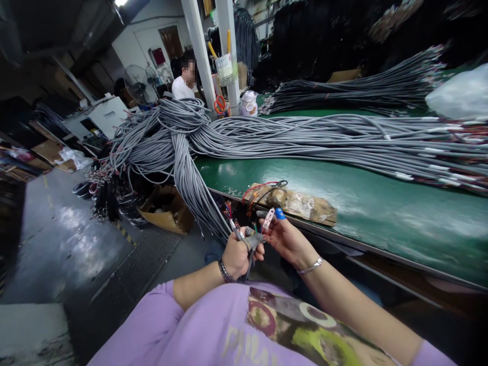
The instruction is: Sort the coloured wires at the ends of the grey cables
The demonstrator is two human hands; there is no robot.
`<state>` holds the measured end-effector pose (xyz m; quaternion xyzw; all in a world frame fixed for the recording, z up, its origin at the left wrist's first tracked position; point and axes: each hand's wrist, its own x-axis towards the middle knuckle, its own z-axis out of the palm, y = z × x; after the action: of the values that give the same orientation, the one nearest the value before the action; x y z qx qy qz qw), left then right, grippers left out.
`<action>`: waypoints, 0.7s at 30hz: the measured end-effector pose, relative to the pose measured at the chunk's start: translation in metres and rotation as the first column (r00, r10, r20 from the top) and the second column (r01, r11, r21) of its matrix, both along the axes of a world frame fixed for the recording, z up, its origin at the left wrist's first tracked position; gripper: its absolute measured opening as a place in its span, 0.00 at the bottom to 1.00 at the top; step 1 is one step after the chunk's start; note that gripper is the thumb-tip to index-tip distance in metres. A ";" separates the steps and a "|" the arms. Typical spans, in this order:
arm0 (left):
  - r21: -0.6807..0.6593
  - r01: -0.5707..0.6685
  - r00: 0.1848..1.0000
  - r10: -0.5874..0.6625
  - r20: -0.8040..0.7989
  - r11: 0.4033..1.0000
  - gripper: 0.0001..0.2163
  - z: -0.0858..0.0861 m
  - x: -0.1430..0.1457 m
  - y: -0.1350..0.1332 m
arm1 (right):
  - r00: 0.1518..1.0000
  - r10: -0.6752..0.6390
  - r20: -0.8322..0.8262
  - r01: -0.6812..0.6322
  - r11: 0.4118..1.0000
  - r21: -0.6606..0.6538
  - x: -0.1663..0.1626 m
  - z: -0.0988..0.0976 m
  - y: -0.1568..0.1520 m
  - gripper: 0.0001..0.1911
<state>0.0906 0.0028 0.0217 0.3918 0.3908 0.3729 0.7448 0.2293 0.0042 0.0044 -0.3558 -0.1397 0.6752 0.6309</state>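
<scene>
My left hand (236,254) is closed around grey cables (241,235) just in front of my body, below the table edge. Stripped ends with thin coloured wires (229,209) fan out above its fingers. Grey wrapping shows at the thumb, though I cannot tell whether it is tape or cable jacket. Close by on the right, my right hand (287,241) pinches a small pale pinkish-white flat piece (269,218) with dark marks. A blue cover (280,214) sits on one of its fingertips. Thin reddish wires lie between the two hands.
Long grey cables (305,134) stretch across the green table (381,203), with a knotted bundle hanging off its left end. A worn wooden block (305,205) lies at the near edge. A cardboard box (168,211) stands on the floor. Behind the table is a person (183,86).
</scene>
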 end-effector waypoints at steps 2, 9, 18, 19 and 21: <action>0.008 -0.026 1.000 0.026 -0.005 1.000 0.17 -0.002 0.003 0.000 | 1.000 -0.017 -0.026 0.017 0.999 -0.027 0.000 0.000 0.001 0.17; 0.024 -0.064 0.997 0.065 -0.038 0.998 0.17 -0.002 0.006 0.001 | 0.998 -0.016 0.059 0.019 0.999 -0.049 0.000 0.006 0.001 0.18; 0.023 -0.060 0.997 0.061 -0.049 0.998 0.17 0.001 0.005 0.000 | 0.997 -0.009 0.083 0.008 1.000 0.013 0.004 0.001 0.002 0.17; 0.023 -0.054 0.997 0.055 -0.052 0.998 0.17 0.001 0.005 0.000 | 0.996 -0.017 0.083 0.016 1.000 0.012 0.004 -0.001 0.002 0.16; 0.025 -0.043 0.997 0.045 -0.057 0.999 0.17 0.000 0.006 0.000 | 0.996 -0.039 0.082 0.039 0.999 0.002 0.004 -0.004 0.003 0.14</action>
<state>0.0964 0.0028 0.0212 0.4026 0.4161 0.3824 0.7201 0.2336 0.0074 0.0008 -0.3857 -0.1586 0.6476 0.6378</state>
